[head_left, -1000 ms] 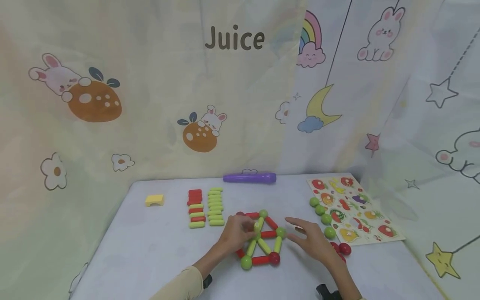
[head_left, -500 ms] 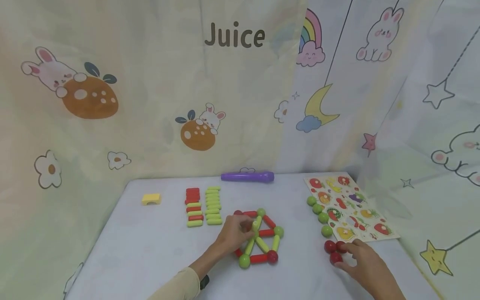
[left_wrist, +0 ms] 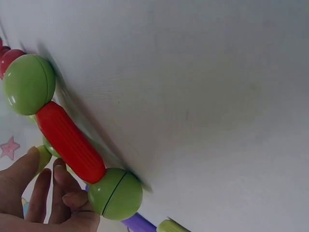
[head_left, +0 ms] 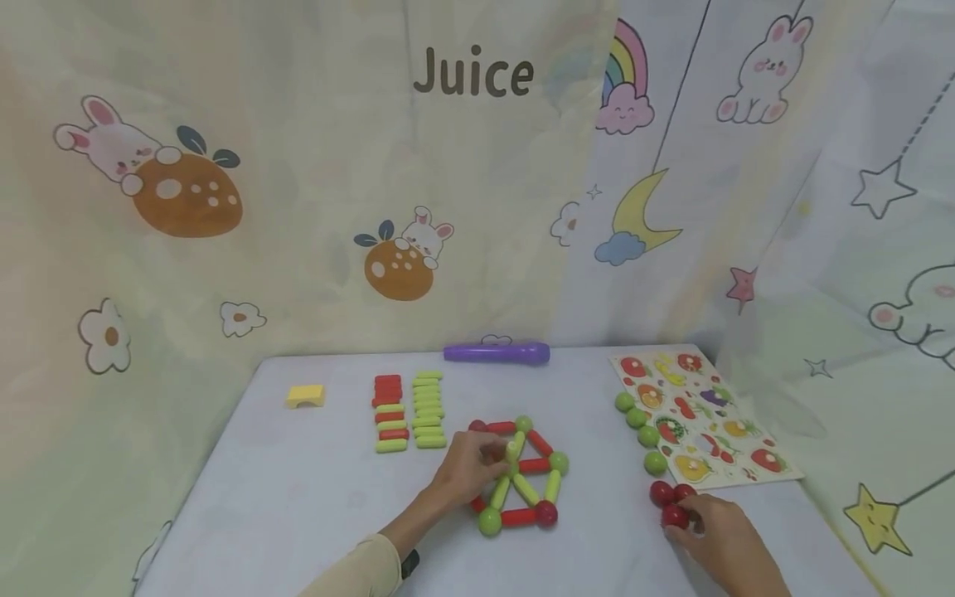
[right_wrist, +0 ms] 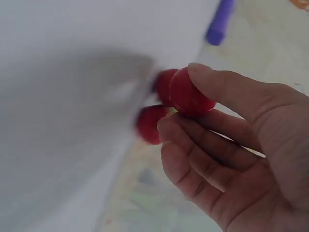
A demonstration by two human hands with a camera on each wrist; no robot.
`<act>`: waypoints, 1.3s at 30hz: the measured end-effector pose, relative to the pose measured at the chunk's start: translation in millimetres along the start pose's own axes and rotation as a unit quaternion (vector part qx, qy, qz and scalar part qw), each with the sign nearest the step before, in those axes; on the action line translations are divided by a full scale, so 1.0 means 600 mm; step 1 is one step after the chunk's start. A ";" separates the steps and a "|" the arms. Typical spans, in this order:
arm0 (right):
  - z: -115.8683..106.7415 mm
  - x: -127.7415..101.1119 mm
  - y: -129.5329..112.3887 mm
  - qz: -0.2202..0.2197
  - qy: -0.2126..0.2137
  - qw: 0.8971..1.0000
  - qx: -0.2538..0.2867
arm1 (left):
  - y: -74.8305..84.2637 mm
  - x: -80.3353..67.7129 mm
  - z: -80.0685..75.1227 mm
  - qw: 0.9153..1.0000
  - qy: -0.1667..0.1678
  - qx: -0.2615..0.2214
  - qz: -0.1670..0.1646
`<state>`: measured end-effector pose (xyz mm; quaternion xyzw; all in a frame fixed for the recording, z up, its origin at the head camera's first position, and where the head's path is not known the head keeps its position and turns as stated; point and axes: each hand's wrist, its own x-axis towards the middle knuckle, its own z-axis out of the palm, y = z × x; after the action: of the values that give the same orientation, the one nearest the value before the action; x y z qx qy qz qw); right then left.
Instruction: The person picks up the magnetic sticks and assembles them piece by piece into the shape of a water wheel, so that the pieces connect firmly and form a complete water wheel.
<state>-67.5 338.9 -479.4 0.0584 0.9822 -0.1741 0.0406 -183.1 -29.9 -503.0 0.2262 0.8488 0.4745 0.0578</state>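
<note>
A flat frame of red and yellow-green rods and balls (head_left: 520, 477) lies on the white table (head_left: 298, 497). My left hand (head_left: 498, 454) rests on its left side and pinches a yellow-green rod (head_left: 514, 448) that tilts up from the middle. The left wrist view shows a red rod (left_wrist: 70, 142) between two green balls, with my fingers (left_wrist: 29, 188) beside it. To the right, my right hand (head_left: 682, 522) pinches a red ball (head_left: 675, 516) (right_wrist: 189, 94) between thumb and fingers. Two more red balls (head_left: 661, 493) (right_wrist: 150, 123) lie against it.
Rows of spare red and yellow-green rods (head_left: 409, 411) lie left of the frame, a yellow block (head_left: 305, 395) further left. A purple pen-shaped thing (head_left: 496, 353) lies at the back edge. Several green balls (head_left: 642, 431) line a fruit puzzle board (head_left: 701, 419) at right.
My right hand has left the frame, moved right to the red balls and taken one between its fingers. The left hand has stayed on the rod.
</note>
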 end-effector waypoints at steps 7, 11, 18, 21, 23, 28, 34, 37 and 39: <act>-0.038 0.002 -0.134 -0.159 0.118 0.974 0.113 | 0.004 0.003 -0.009 1.000 0.005 0.000 0.013; -0.031 0.040 -0.217 -0.273 0.113 0.939 0.180 | 0.003 0.002 -0.012 1.000 0.005 0.003 0.013; 0.003 0.100 -0.276 -0.339 0.063 0.913 0.217 | 0.001 -0.007 -0.016 1.000 0.005 0.002 0.006; 0.013 0.110 -0.278 -0.331 0.051 0.917 0.216 | 0.002 -0.013 -0.020 1.000 0.008 -0.002 -0.002; 0.018 0.114 -0.277 -0.321 0.044 0.921 0.215 | 0.003 -0.016 -0.026 1.000 0.010 -0.003 0.001; 0.025 0.122 -0.274 -0.298 0.037 0.931 0.208 | 0.002 -0.023 -0.055 0.999 0.029 -0.011 0.009; 0.030 0.128 -0.276 -0.292 0.031 0.933 0.206 | -0.027 -0.031 -0.114 0.992 0.115 0.053 -0.014; 0.031 0.129 -0.277 -0.289 0.025 0.935 0.204 | -0.049 -0.033 -0.130 0.980 0.136 0.140 -0.028; 0.032 0.129 -0.278 -0.287 0.021 0.936 0.203 | -0.062 -0.034 -0.133 0.972 0.132 0.193 -0.038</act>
<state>-164.4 184.3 -448.9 -0.2151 0.9014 -0.3732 -0.0447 -202.0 -117.4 -492.9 0.1364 0.9322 0.3252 -0.0816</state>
